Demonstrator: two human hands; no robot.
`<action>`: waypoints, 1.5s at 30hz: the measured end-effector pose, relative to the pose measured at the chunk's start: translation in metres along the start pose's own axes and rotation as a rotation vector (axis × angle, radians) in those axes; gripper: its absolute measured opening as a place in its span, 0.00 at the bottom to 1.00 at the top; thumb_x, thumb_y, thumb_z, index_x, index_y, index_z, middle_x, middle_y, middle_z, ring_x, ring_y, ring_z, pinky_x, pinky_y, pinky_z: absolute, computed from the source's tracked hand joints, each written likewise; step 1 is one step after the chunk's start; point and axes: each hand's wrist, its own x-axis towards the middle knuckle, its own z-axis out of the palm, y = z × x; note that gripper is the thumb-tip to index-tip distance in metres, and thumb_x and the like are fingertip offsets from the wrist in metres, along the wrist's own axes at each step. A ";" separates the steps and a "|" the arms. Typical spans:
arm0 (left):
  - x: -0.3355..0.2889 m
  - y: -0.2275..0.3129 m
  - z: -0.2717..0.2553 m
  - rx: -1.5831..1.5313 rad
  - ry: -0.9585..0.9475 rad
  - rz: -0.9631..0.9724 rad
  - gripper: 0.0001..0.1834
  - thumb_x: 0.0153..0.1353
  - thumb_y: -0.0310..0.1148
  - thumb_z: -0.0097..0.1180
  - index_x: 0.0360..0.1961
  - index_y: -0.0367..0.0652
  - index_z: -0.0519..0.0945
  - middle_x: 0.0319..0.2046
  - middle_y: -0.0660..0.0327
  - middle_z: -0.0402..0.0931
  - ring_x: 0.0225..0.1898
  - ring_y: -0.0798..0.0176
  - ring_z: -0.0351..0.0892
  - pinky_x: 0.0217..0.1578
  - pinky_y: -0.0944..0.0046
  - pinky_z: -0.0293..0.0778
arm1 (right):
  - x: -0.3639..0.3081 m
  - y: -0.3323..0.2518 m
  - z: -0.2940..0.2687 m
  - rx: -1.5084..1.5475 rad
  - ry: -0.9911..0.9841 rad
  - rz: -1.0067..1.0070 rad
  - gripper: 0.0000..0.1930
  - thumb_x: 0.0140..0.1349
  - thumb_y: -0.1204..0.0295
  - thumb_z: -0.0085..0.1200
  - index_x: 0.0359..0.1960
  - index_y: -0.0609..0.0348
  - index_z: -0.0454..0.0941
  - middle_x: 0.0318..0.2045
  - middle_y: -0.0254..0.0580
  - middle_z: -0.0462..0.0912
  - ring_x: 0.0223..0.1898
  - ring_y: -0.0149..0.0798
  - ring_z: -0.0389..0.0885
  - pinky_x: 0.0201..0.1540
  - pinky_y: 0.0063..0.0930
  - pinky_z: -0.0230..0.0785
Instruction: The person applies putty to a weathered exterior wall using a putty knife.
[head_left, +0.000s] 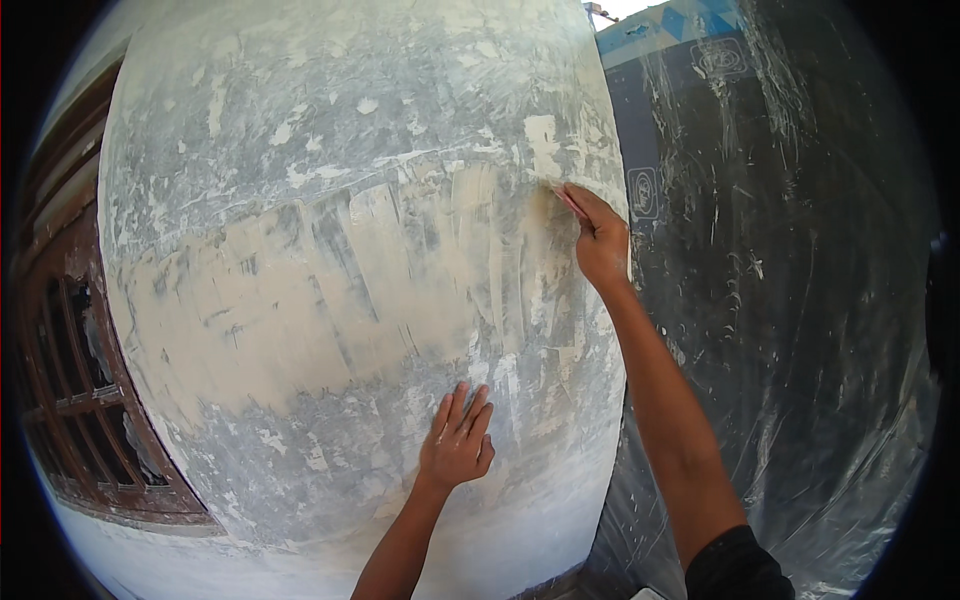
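Note:
My right hand (604,245) is raised near the wall's right edge, its fingers closed on a thin, flat, pinkish scraper (568,200). The scraper's far edge lies against the wall, beside a blurred darker patch. Lower and to the left, my left hand (460,445) rests on the wall with its fingers stretched out and holds nothing. Across the grey, patchy wall (330,430) runs a wide band of cream filler (260,300), with streaks slanting down through it. The band ends just above my left hand.
At the left is a brown wooden window frame (110,395) with bars. Dark plastic sheeting (770,260), splashed with pale streaks, hangs along the right side, close to my right forearm. A blue patterned strip (670,22) tops the sheeting.

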 end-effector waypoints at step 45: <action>0.001 0.007 0.006 0.075 -0.021 -0.059 0.21 0.53 0.33 0.55 0.48 0.35 0.82 0.63 0.50 0.76 0.70 0.39 0.65 0.72 0.44 0.53 | -0.147 -0.006 0.013 -0.105 0.005 -0.162 0.29 0.50 0.88 0.49 0.57 0.61 0.82 0.59 0.49 0.82 0.67 0.50 0.74 0.71 0.47 0.55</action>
